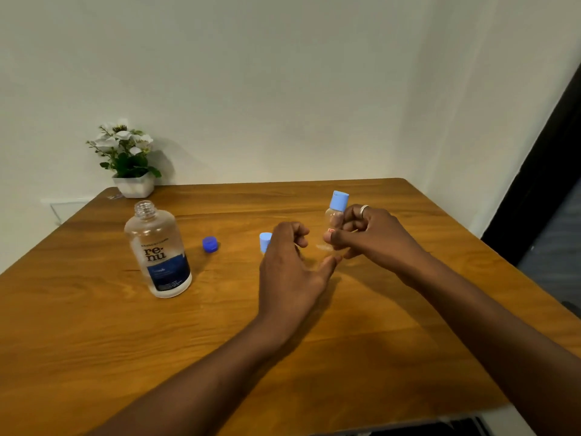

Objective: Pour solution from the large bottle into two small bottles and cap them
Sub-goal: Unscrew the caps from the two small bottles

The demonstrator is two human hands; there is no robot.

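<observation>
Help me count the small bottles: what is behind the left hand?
A light blue cap shows just past the left hand. The hand covers whatever is under that cap, so a bottle there cannot be confirmed. The right hand grips one capped small bottle.

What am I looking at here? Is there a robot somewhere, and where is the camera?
There is no robot here. These are a person's two bare hands, filmed by one wide-angle camera worn on the head, looking forward and down. On the wooden table stands a large bottle with its top open, and a dark blue cap lies beside it. The right hand holds a small bottle, slightly tilted, with a light blue cap on it. The left hand, fingers loosely curled, seems to hold nothing. A second light blue cap peeks out behind it, and whatever it sits on is hidden. A pot of white flowers stands at the far corner.
</observation>
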